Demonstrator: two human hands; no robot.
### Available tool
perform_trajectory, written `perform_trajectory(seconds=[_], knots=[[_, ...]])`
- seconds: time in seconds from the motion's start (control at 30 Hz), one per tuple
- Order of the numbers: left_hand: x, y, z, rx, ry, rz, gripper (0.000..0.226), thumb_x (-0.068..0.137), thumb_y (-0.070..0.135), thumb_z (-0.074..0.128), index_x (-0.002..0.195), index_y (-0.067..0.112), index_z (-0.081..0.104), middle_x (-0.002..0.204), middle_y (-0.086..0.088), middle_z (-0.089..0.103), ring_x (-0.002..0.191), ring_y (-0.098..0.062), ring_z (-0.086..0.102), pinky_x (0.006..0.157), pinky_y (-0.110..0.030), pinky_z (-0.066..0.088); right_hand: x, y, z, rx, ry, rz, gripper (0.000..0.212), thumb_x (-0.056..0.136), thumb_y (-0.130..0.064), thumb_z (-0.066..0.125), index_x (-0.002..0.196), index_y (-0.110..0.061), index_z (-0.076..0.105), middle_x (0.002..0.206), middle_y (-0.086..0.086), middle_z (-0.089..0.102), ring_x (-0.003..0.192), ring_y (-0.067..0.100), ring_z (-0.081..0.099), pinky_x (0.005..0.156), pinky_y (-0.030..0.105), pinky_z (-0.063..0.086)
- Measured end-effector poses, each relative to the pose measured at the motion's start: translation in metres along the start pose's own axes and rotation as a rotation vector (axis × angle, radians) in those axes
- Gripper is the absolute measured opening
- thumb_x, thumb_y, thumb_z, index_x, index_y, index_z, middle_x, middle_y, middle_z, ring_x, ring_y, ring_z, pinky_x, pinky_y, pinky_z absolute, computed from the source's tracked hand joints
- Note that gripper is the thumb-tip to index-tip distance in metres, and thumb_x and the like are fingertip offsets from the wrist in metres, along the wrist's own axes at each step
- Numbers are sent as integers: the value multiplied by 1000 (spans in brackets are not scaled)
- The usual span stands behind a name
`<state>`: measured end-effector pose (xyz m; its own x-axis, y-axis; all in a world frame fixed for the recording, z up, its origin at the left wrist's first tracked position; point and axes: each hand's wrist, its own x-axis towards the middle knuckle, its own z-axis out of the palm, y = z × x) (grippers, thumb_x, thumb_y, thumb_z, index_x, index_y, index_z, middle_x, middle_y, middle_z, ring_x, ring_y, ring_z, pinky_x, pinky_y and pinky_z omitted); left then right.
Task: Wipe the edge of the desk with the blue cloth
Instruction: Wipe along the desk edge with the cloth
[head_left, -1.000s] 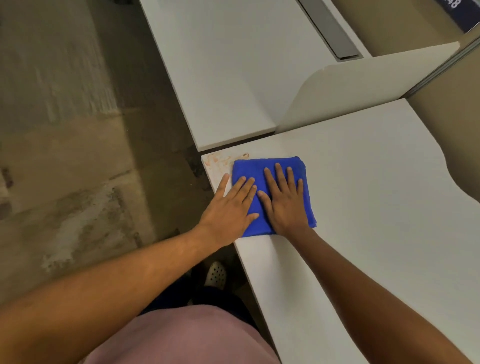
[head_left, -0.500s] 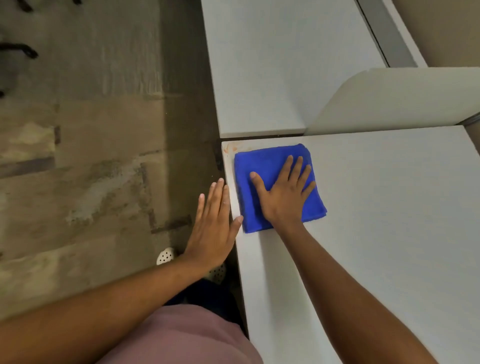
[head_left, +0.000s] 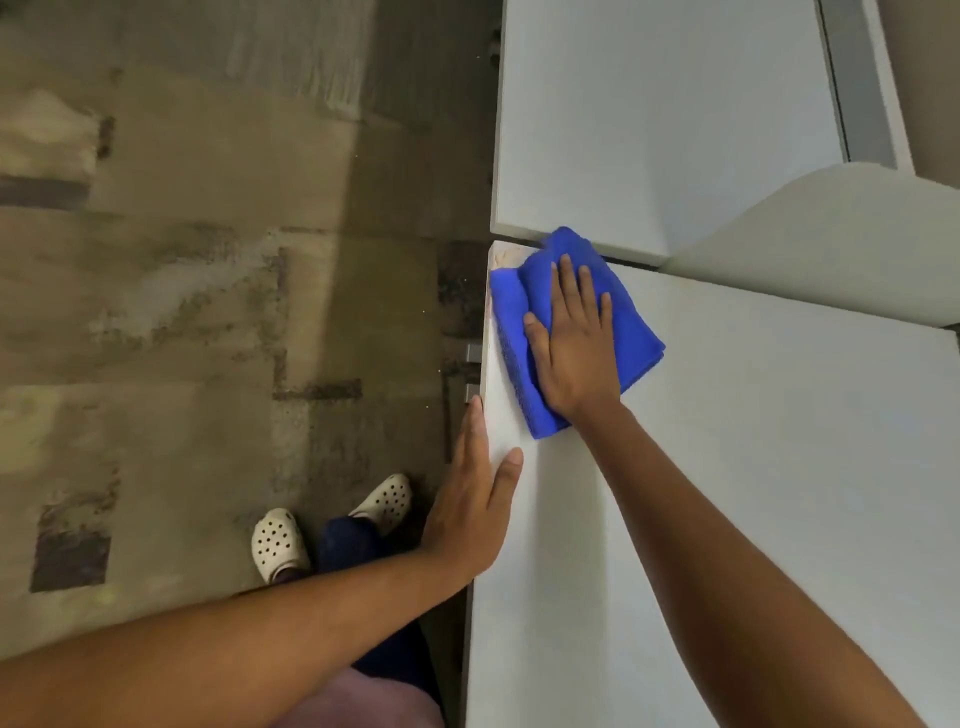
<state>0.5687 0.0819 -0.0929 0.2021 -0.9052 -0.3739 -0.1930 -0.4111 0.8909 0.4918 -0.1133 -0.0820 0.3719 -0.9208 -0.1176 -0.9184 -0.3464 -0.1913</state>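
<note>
The blue cloth (head_left: 626, 322) lies bunched at the far left corner of the white desk (head_left: 753, 493), reaching the desk's left edge. My right hand (head_left: 574, 343) lies flat on the cloth, fingers spread, pressing it down. An orange-brown smear (head_left: 506, 256) shows at the very corner, just beyond the cloth. My left hand (head_left: 472, 504) rests flat along the desk's left edge nearer to me, fingers straight, thumb on the top surface. It holds nothing.
A second white desk (head_left: 649, 119) adjoins at the far side, with a curved white divider panel (head_left: 831, 244) to the right. Left of the desk is worn, stained floor (head_left: 208, 312). My feet in white clogs (head_left: 280, 543) stand next to the desk edge.
My left hand came off the cloth and dropped back onto the desk's edge. My right hand pushed the cloth left and farther into the corner, bunching it over most of the smear.
</note>
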Motion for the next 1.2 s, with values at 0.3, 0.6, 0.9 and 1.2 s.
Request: perform_trajectory(seconds=[0.3, 0.6, 0.9, 1.2], knots=[[-31, -22, 24, -152, 52, 1, 104, 94, 53, 69, 156, 50, -14, 170, 23, 4, 143, 26, 5, 113, -3, 14, -37, 64, -16, 31, -126, -385, 62, 108, -57, 28, 166, -41, 11, 177, -12, 8, 164, 15, 0, 131, 55, 9], [-30, -28, 29, -207, 114, 7, 110, 85, 49, 81, 163, 38, 5, 166, 17, 27, 141, 6, 35, 101, -4, 28, -5, 16, 0, 6, -60, -285, 64, 110, -52, 23, 167, -32, 4, 176, -11, 6, 164, 18, 0, 133, 47, 3], [-30, -27, 30, -219, 121, -33, 116, 82, 54, 83, 163, 41, 1, 156, 25, 27, 122, 29, 34, 93, 2, 32, -34, 89, -30, 75, -115, -317, 63, 107, -56, 32, 165, -42, 11, 176, -12, 13, 163, 13, 5, 131, 53, 11], [-30, -22, 26, -215, 130, -7, 104, 84, 55, 81, 159, 44, 9, 153, 28, 32, 124, 26, 37, 87, 3, 35, 40, 9, -13, -12, -103, -477, 62, 112, -45, 32, 167, -25, 15, 176, -3, 16, 164, 22, 8, 133, 46, 8]])
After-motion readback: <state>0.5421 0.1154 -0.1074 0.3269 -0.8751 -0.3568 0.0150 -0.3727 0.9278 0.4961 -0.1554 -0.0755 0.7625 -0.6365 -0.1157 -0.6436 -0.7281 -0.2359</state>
